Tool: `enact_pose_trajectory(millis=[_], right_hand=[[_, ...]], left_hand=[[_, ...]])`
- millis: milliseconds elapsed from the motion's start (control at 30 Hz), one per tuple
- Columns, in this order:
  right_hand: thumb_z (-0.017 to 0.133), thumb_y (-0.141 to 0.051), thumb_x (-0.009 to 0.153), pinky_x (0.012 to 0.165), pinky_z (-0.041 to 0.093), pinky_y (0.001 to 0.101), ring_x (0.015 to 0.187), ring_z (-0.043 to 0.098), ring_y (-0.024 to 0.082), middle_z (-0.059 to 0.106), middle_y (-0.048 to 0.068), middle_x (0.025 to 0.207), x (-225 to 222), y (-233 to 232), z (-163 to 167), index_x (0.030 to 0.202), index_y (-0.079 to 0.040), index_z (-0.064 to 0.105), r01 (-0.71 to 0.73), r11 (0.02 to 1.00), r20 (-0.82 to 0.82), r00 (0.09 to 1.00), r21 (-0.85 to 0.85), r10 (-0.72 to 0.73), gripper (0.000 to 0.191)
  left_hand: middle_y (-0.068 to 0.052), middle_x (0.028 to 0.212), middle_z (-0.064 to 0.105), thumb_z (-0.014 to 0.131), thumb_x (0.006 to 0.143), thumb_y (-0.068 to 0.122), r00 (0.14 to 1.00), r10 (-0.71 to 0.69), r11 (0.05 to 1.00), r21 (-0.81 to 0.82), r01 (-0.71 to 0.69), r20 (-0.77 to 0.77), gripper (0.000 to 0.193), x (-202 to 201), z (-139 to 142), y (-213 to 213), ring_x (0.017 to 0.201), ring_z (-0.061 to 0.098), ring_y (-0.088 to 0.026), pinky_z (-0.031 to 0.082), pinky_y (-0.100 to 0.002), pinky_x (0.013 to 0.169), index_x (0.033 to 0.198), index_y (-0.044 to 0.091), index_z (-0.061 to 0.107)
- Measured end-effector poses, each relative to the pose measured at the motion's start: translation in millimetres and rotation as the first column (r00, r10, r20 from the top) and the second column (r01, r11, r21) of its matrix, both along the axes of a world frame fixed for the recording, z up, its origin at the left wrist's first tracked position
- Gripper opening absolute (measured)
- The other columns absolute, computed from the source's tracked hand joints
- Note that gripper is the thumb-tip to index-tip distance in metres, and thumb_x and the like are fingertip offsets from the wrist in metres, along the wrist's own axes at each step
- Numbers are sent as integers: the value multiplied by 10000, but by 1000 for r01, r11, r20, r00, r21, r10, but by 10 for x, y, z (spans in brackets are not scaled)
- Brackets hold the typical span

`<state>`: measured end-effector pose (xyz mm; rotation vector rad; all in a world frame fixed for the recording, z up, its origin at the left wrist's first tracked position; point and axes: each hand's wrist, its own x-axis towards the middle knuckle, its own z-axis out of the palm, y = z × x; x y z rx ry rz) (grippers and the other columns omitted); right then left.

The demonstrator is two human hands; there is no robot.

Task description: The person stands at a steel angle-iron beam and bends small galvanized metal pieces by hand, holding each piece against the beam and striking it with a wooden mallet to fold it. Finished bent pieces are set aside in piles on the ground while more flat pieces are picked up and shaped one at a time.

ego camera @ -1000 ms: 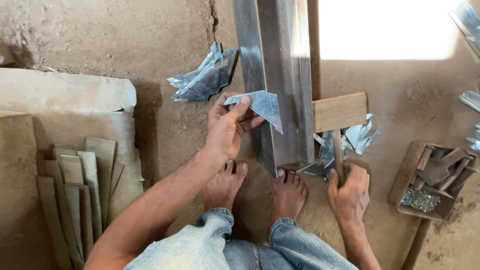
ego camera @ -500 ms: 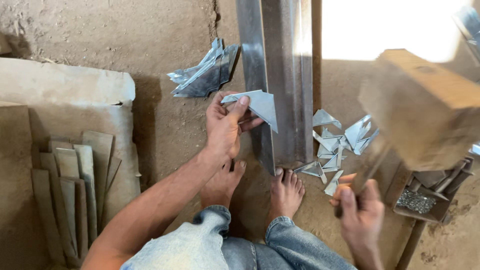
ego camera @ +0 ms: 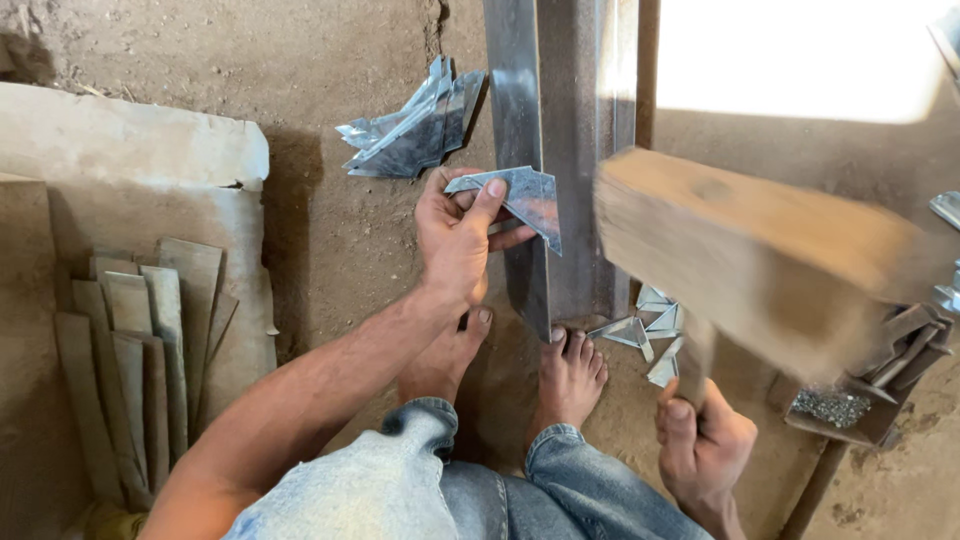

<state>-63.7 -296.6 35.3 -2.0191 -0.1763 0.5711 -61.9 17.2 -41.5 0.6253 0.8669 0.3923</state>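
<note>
My left hand [ego camera: 458, 237] pinches a bent, pointed piece of sheet metal [ego camera: 522, 197] and holds it against the edge of a long steel angle bar [ego camera: 560, 150] that runs away from me on the dirt floor. My right hand [ego camera: 703, 447] grips the handle of a big wooden mallet. The mallet's head [ego camera: 760, 262] is raised close to the camera, blurred, right of the bar. My bare feet [ego camera: 570, 378] rest at the near end of the bar.
A pile of shaped metal pieces [ego camera: 412, 125] lies left of the bar. More cut pieces [ego camera: 650, 330] lie by my right foot. Flat strips [ego camera: 145, 340] are stacked on a cardboard sheet at the left. A wooden box with small parts [ego camera: 850, 405] sits at the right.
The mallet has gone from resting on the bar to raised high and near the camera. My right hand has dropped lower right. My left hand keeps the metal piece in place.
</note>
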Motion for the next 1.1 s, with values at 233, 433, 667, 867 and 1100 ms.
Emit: enact_pose_trajectory(millis=[233,433,667,867,1100], right_hand=[[641,-267,985,528,451,316,508,526,116,535,72,582,-16,83,-148,925,-26,642,-75,905,194,966,-418,170,248],[597,-254,1038,500,416,302,529,485,85,524,40,576,-63,93,-306,919,-26,621,25,949,117,993,-314,13,259],[462,-329,1103,410,388,200,501,486,37,561,-33,657,114,110,-102,904,-5,620,8,976,129,991,219,-37,412],[509,-421,1150,489,391,235,581,494,73,563,34,734,169,254,-216,983,15,559,-53,965,188,982,255,4,470],[531,-476,1070,463,399,216,565,509,76,554,27,740,6,103,-372,1024,8,589,171,909,29,980,380,-196,490]], left_hand=[[-137,919,747,645,971,57,1000,-9,1000,-1,9,13,216,0,-7,3,792,771,-245,674,-407,631,1112,31,484],[-143,907,732,651,987,44,999,10,1000,0,-10,42,233,24,-14,9,809,766,-257,678,-430,639,1114,21,457],[-142,918,750,631,986,64,999,-39,999,-9,39,2,218,13,13,36,838,780,-256,684,-418,664,1119,27,462],[-133,906,743,652,979,56,999,-43,999,0,43,-14,222,24,-24,36,815,767,-241,688,-422,658,1104,19,473],[-123,886,748,665,966,59,999,-42,999,-3,42,-11,214,19,-67,53,783,761,-225,685,-416,637,1075,34,482]])
